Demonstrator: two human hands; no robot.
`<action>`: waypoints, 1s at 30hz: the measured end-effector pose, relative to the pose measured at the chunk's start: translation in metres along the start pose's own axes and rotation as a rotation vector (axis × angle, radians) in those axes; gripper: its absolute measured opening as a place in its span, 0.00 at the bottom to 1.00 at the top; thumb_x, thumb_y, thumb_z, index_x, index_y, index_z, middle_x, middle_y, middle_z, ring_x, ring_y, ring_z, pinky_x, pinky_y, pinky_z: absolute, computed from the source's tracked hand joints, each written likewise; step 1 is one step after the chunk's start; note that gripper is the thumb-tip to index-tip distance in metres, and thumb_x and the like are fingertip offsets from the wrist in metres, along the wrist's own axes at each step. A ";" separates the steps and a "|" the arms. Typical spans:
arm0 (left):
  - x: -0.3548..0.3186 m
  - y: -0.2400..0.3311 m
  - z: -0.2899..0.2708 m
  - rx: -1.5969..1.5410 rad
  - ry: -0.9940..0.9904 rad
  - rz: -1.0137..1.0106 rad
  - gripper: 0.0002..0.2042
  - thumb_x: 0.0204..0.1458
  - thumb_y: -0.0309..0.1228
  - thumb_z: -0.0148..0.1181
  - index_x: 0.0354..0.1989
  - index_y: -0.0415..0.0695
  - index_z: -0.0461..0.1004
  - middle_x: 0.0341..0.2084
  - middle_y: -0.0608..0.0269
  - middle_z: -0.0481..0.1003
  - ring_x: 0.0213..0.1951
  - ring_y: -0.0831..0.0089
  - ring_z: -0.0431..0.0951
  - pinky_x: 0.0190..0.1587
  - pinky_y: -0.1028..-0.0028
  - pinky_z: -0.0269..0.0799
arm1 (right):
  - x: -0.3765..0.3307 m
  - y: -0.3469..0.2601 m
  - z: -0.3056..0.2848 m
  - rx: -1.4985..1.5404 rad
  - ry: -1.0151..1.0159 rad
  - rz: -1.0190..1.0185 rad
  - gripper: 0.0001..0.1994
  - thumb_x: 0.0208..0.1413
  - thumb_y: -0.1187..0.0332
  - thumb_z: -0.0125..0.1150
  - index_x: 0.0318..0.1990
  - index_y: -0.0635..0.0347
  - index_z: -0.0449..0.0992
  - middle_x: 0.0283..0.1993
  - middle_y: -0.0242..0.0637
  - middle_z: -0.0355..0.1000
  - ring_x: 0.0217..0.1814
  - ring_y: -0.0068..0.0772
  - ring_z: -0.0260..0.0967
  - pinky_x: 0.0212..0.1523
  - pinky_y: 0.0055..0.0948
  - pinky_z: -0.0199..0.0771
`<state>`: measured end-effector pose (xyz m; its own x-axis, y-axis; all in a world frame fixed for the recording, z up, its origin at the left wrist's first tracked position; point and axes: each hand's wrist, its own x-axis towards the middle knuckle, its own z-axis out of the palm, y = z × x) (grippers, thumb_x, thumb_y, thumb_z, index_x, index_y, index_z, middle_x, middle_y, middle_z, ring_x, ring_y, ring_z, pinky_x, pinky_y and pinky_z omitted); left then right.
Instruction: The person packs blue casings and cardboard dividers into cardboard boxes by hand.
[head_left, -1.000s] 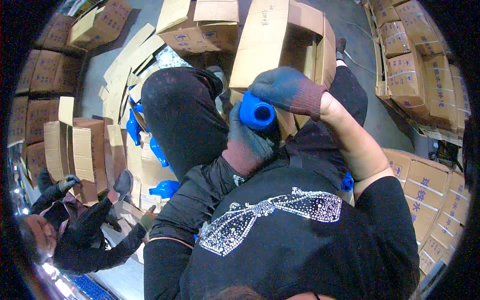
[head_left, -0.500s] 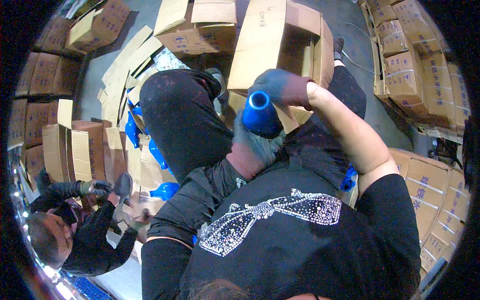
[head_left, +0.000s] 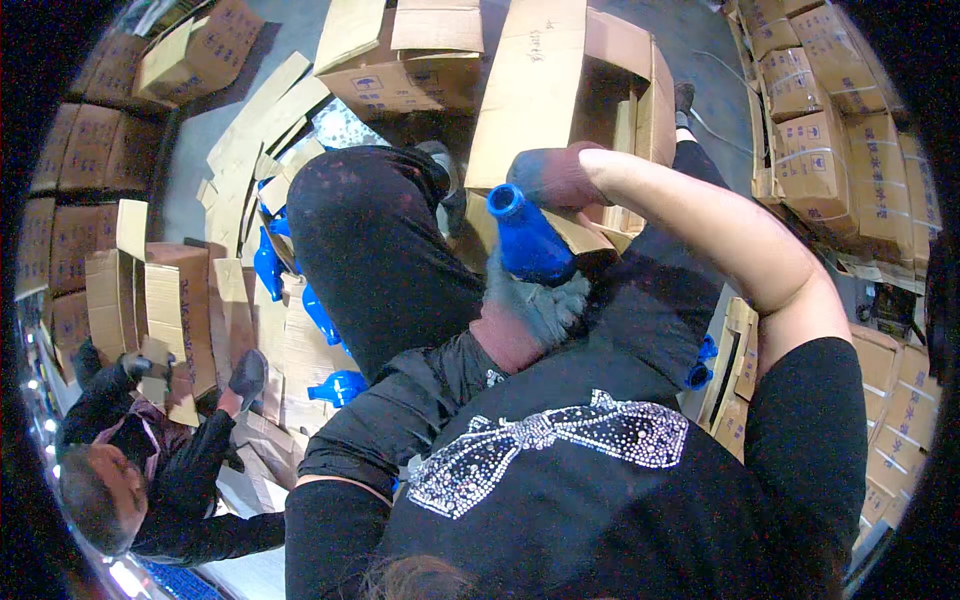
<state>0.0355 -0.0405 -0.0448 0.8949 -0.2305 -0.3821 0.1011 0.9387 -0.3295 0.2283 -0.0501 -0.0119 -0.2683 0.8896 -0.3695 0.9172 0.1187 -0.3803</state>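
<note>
- Since the earlier frames, the blue plastic bottle-shaped piece [head_left: 528, 240] has been tilted so that its open neck now points up and to the left, and the co-worker in black [head_left: 150, 470] at the lower left has been carried further into view.
- The blue plastic piece is gripped around its lower body by the left hand [head_left: 535, 305], which is covered by a grey knitted glove with a reddish cuff; the fingers are closed on the piece.
- The right hand [head_left: 558, 177], in a dark blue-and-maroon glove, is laid just beside the neck of the piece — whether it is touching cannot be told, and its fingers are seen curled.
- The piece is held above the lap, in front of an open brown cardboard box [head_left: 570, 90].
- Further blue plastic pieces [head_left: 320, 315] are seen on flattened cardboard sheets [head_left: 255, 130] beside the left knee.
- Stacked, strapped cardboard cartons [head_left: 830, 140] are ranged along the right side.
- The co-worker's gloved hands are kept at a folded cardboard insert [head_left: 165, 375] — well apart from the held piece.
</note>
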 end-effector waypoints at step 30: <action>-0.061 0.050 0.046 0.043 -0.421 0.286 0.37 0.44 0.65 0.46 0.52 0.45 0.65 0.47 0.54 0.70 0.47 0.59 0.70 0.53 0.61 0.65 | -0.006 -0.174 -0.078 -0.158 0.507 0.069 0.14 0.44 0.67 0.54 0.40 0.59 0.69 0.26 0.36 0.71 0.29 0.40 0.71 0.23 0.37 0.69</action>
<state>0.0062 0.0325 0.0017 0.9860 0.1520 -0.0680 -0.1635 0.9609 -0.2235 0.0934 -0.0417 0.1228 -0.0661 0.9945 0.0815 0.9713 0.0829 -0.2230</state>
